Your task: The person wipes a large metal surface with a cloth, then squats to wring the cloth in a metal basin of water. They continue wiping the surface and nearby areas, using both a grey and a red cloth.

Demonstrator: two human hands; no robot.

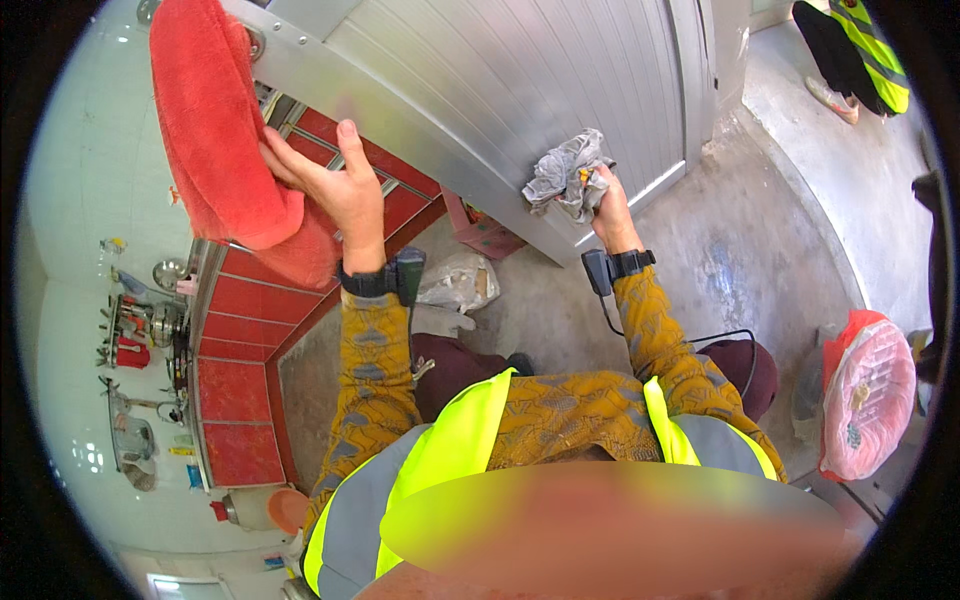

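Note:
My left hand (337,184) is raised beside a red towel (217,127) that hangs along the edge of a silver metal door (495,82). Its fingers touch or lie just behind the towel's near edge, with the thumb apart; whether they pinch the fabric cannot be told. A crumpled grey cloth (566,176) is gripped in my right hand (615,210), close to the lower part of the door panel. Something small and yellow shows among the cloth's folds.
Red cabinets (240,390) line the left, with utensils on the wall above. A clear plastic bag (461,283) and a red box (487,236) lie on the floor. At right stands a bin with a pink liner (870,397). Another person (862,56) is at the top right.

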